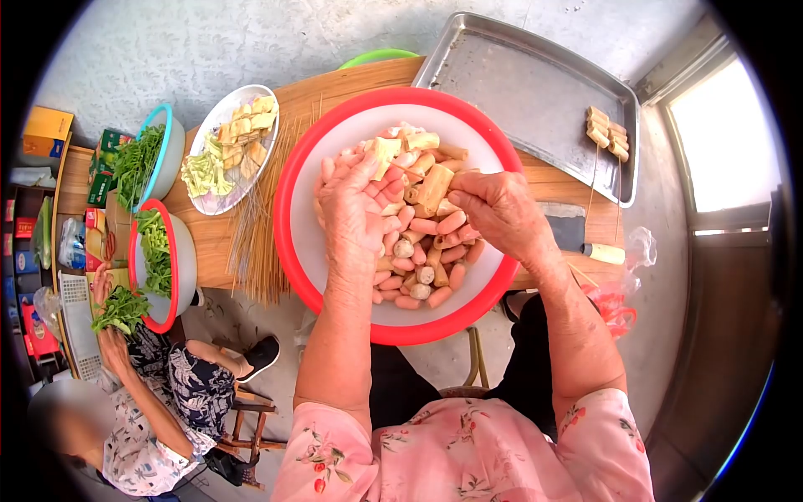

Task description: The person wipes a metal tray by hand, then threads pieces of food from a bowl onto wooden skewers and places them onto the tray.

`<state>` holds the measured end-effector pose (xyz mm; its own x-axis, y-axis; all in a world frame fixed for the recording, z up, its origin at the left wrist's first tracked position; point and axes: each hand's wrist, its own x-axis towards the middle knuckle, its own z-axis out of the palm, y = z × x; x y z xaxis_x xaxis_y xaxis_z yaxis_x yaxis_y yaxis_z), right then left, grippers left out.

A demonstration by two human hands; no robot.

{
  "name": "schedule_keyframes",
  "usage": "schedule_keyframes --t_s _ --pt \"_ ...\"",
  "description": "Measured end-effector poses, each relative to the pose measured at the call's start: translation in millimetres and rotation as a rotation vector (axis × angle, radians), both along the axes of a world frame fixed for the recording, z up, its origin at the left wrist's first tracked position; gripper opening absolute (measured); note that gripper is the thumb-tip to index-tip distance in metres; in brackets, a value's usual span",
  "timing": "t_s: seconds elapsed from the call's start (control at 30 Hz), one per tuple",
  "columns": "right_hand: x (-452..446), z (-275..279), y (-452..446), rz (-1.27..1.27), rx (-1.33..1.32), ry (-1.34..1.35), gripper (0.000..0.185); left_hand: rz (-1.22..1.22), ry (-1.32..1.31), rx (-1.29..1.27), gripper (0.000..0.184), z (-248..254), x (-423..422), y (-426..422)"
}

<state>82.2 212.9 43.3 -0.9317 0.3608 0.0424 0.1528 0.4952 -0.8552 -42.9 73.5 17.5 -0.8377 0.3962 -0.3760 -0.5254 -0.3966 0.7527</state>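
Note:
My left hand (355, 205) is curled over the left part of a white basin with a red rim (288, 243), by a pale yellow chunk (386, 152). A thin wooden skewer (410, 172) shows between its fingertips and a tan bean-curd roll (435, 188). From the right, my right hand (500, 213) pinches its thumb and fingers together at that roll's edge; what lies inside the pinch is hidden. Under both hands the basin holds small pink sausages (452, 222), more tan rolls and several round greyish balls (420, 291).
Loose skewers (259, 226) and a plate of cut pieces (201, 201) lie left. A metal tray (527, 75) with skewered rolls (608, 134) sits back right, near a cleaver (569, 226). At far left, a co-worker (142, 410) handles greens beside two basins.

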Motion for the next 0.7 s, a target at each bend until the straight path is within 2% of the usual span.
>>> schedule_keyframes --t_s 0.17,0.27,0.43,0.57,0.63,0.7 --pt "0.0 1.5 -0.9 0.010 0.018 -0.039 0.011 -0.001 0.064 -0.005 0.012 4.7 0.5 -2.1" --pt "0.1 -0.1 -2.9 0.011 0.095 0.048 0.011 -0.015 0.087 -0.031 0.012 3.7 -0.3 -4.2" --pt "0.3 2.5 -7.6 -0.030 -0.085 0.001 0.008 -0.066 0.047 -0.081 0.016 4.2 1.2 -5.8" --pt "-0.6 -2.2 -8.3 -0.023 -0.042 0.025 0.008 -0.128 0.001 -0.078 0.017 7.1 10.6 -3.3" --pt "-1.2 -4.3 -9.8 -0.033 -0.145 -0.020 0.007 -0.106 -0.044 -0.087 0.019 11.1 15.5 -0.4" --pt "-2.7 -9.5 -12.4 -0.046 -0.137 0.021 0.007 -0.140 -0.042 -0.074 0.021 11.1 17.0 0.9"
